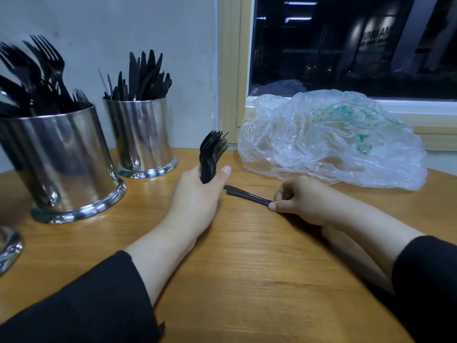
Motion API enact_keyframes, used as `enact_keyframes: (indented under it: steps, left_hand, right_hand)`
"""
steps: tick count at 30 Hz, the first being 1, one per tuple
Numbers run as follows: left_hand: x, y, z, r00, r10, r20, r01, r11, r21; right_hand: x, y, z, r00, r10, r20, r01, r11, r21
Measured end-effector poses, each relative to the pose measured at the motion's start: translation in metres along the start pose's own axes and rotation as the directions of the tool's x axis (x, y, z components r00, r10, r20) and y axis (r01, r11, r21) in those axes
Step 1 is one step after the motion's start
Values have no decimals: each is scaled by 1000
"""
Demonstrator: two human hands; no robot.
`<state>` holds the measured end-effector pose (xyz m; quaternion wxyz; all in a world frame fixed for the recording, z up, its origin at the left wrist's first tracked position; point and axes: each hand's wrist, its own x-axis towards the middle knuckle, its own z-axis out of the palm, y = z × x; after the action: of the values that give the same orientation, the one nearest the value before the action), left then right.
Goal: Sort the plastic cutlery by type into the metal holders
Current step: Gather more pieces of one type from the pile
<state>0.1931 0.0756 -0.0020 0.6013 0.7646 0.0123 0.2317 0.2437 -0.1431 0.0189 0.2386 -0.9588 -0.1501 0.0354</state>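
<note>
Wood-grain worktop (247,268) runs up to a pale wall on the left and a dark night window (346,45) with a light wooden frame on the right. Below the window a crumpled clear plastic bag (329,137) with green print lies on the worktop, just beyond the right hand.

Two shiny metal holders stand at the left. The nearer, larger holder (64,164) is packed with black forks (37,78), tines up. The smaller holder (143,137), further back by the wall, bristles with black knives (143,75). The curved edge of a third metal object (10,246) shows at the far left border; what it carries is out of view.

The left hand (197,194) grips a bundle of black forks (211,154) upright, tines fanned upward, between the smaller holder and the bag. The right hand (296,199) pinches two black cutlery pieces (247,195) lying flat on the worktop between both hands; their heads are hidden under the fingers, so their type cannot be told. Both forearms wear black sleeves (99,305).
</note>
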Motion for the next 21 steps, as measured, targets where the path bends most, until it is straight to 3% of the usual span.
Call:
enact_keyframes:
  steps: [4,10,21]
  left_hand:
    - [4,-3,-3,1000,6,-13,-5,999,34]
    - [7,-6,-7,1000,-19,12,18,994,110]
    - [6,-5,-8,999,-45,16,43,995,89]
  right_hand:
    - [-2,-9,-3,998,5,66,-2,999,-52]
    - [-7,-14,5,999,-37,29,38,998,-48]
    - [-5,-29,-9,991,47,122,-31,991,-133]
